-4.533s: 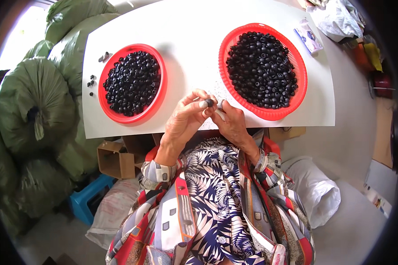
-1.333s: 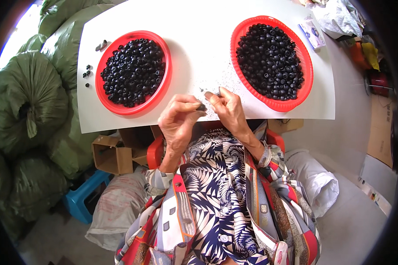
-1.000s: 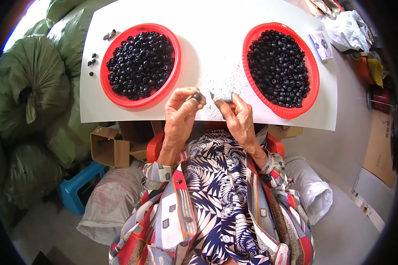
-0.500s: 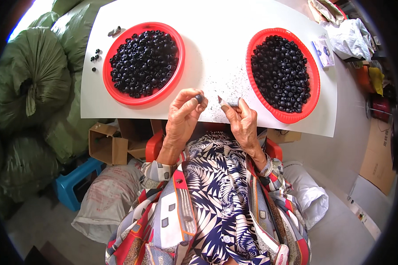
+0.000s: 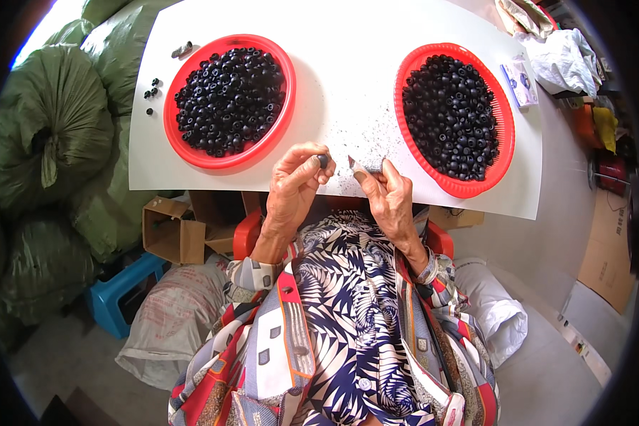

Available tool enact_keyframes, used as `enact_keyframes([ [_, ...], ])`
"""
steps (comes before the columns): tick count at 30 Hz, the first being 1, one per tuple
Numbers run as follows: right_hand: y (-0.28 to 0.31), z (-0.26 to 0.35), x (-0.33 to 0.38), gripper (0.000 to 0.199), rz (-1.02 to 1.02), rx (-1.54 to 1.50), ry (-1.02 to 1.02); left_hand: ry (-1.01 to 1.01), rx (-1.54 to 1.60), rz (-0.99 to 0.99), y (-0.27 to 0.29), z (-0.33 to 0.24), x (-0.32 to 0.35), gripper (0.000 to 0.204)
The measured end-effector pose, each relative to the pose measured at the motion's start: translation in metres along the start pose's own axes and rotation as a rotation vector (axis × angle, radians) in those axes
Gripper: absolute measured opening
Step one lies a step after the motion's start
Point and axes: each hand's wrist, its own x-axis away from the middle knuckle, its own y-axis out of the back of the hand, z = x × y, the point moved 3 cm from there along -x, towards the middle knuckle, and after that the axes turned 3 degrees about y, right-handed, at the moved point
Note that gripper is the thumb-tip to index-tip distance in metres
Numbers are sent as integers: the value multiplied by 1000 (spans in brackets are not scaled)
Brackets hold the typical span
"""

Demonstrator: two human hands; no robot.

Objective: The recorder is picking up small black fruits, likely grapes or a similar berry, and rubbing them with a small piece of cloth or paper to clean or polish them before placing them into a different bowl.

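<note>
Near the front edge of the white table, my left hand [image 5: 296,177] pinches a small black round hollow part [image 5: 324,161] between thumb and fingertips. Just to its right, my right hand [image 5: 390,197] is closed on a small knife [image 5: 353,164], whose pointed blade tilts toward the part without touching it. The knife's grey handle is mostly hidden in my fingers. Black crumbs [image 5: 342,135] are scattered over the tabletop beyond my hands. A round red basin [image 5: 291,113] heaped with similar black parts stands at left, and a red basket [image 5: 506,117] of them at right.
Several loose black parts [image 5: 150,93] and a small greyish bundle [image 5: 182,49] lie left of the basin. A purple-white packet [image 5: 520,84] sits right of the basket. Green sacks [image 5: 46,117], a cardboard box [image 5: 172,231] and a blue stool [image 5: 113,295] are at left.
My left hand has shifted the black part very slightly to the right and down. The right hand and its knife are nearly still.
</note>
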Motion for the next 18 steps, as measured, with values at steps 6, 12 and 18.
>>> enact_keyframes([
  [6, 2, 16, 1, 25, 28, -9, -19, 5, 0, 17, 0, 3, -2, 12],
  [12, 3, 21, 5, 26, 24, -46, 17, 48, -7, -12, -1, 3, 0, 15],
  [18, 2, 28, 5, 28, 46, -5, 36, 77, 40, -60, 0, 4, 3, 18],
])
